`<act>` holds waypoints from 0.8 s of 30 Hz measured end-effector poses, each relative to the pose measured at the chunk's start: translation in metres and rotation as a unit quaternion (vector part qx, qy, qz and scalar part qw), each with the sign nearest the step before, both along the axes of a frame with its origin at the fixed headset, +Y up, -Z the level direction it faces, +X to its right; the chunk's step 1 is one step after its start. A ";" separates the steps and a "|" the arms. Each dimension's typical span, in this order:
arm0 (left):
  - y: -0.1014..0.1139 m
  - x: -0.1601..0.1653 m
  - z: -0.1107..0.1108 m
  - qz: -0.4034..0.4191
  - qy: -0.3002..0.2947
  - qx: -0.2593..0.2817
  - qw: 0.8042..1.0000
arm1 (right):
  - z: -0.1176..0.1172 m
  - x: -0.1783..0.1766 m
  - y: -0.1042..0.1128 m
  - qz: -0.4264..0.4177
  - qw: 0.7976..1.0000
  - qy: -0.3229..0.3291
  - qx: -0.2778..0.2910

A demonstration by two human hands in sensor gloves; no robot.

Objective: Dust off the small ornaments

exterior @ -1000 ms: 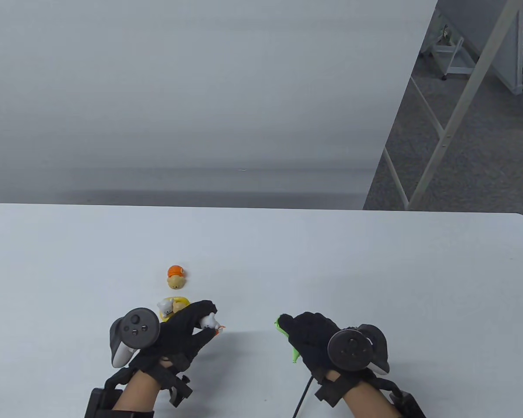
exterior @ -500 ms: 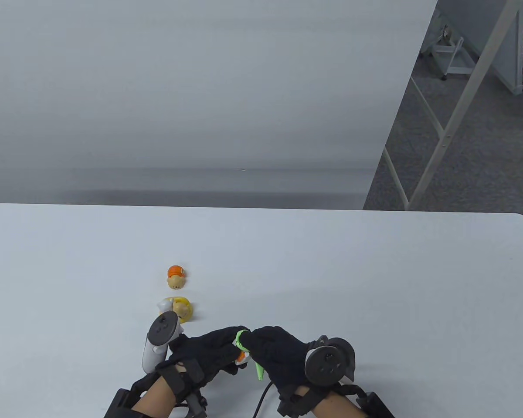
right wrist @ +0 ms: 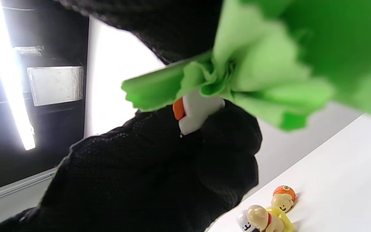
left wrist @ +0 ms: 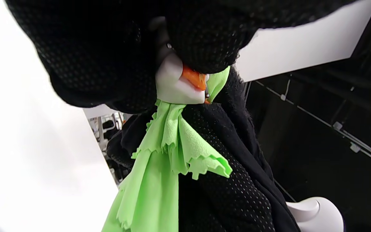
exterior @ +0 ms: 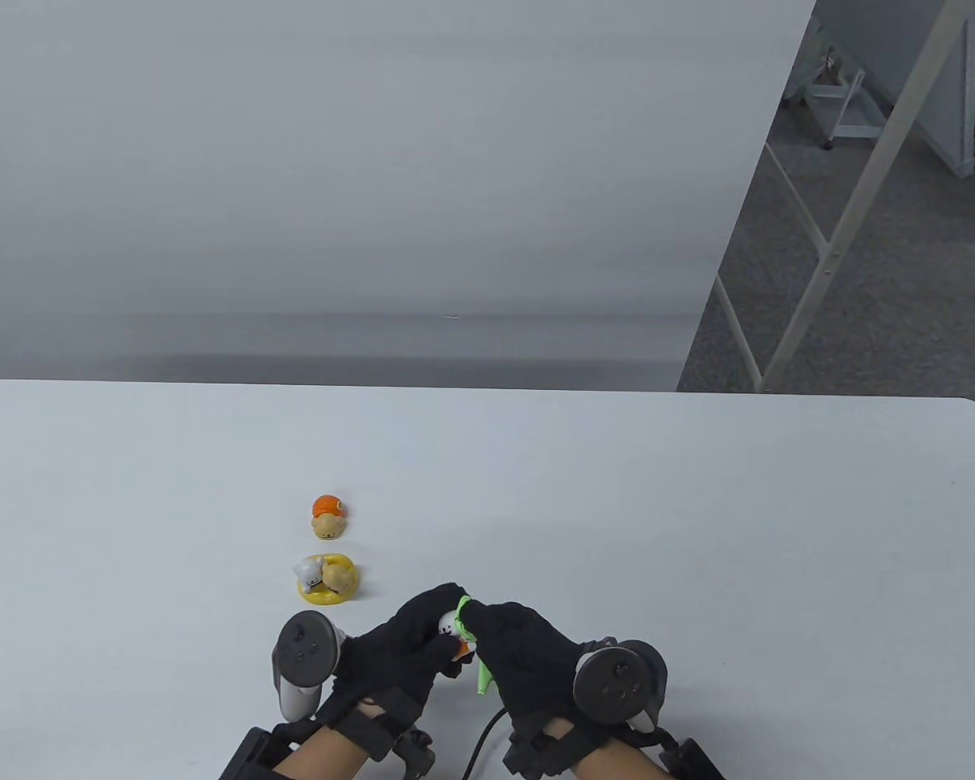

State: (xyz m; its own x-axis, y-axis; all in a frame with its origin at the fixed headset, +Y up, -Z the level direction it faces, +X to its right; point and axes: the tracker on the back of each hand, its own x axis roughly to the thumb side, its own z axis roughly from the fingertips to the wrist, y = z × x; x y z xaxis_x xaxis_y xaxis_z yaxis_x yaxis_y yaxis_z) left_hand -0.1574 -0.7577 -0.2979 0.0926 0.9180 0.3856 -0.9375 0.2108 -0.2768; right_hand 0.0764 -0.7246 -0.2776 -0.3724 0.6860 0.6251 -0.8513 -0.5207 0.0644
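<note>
The white surface [exterior: 699, 528] has rounded far corners and spans the table view. Two small ornaments rest on it, left of centre, one behind the other: the farther is a tan figure with an orange cap [exterior: 327, 517], and just nearer sits a yellow ring figure [exterior: 327, 579] holding a white and a tan animal.

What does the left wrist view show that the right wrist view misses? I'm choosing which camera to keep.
Only the left wrist view shows the right hand under the hanging cloth. Only the right wrist view shows the table with the orange-capped figure and the yellow-ring figures on it. Both show the left hand holding the white and orange ornament against the green cloth.
</note>
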 end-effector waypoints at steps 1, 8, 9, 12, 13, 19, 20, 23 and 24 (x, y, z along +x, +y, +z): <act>0.001 -0.001 0.001 0.003 0.004 0.006 1.000 | 0.000 0.000 0.000 0.003 1.000 -0.001 -0.002; 0.024 -0.013 0.000 -0.036 0.046 0.104 0.993 | -0.012 -0.001 -0.009 -0.007 0.988 0.058 -0.145; 0.024 -0.016 -0.003 -0.018 0.045 0.088 0.995 | -0.013 0.003 -0.008 0.003 0.990 0.039 -0.138; 0.014 -0.019 -0.009 0.003 -0.005 -0.032 0.999 | -0.014 0.014 -0.006 -0.034 0.996 -0.004 -0.087; 0.008 -0.018 -0.012 0.010 -0.034 -0.067 0.997 | -0.013 0.015 -0.001 -0.043 0.998 0.004 -0.052; 0.000 -0.004 -0.010 0.003 -0.098 -0.134 0.986 | -0.006 0.003 0.003 0.014 0.999 0.040 0.010; 0.002 -0.004 -0.010 -0.002 -0.088 -0.118 0.989 | -0.007 0.003 0.002 0.026 0.998 0.061 -0.005; 0.008 -0.003 -0.004 -0.035 -0.019 -0.056 0.998 | -0.005 0.000 0.002 0.019 0.999 0.042 0.004; 0.009 -0.003 -0.003 -0.039 -0.012 -0.043 0.998 | -0.005 0.000 0.003 0.019 0.999 0.041 0.002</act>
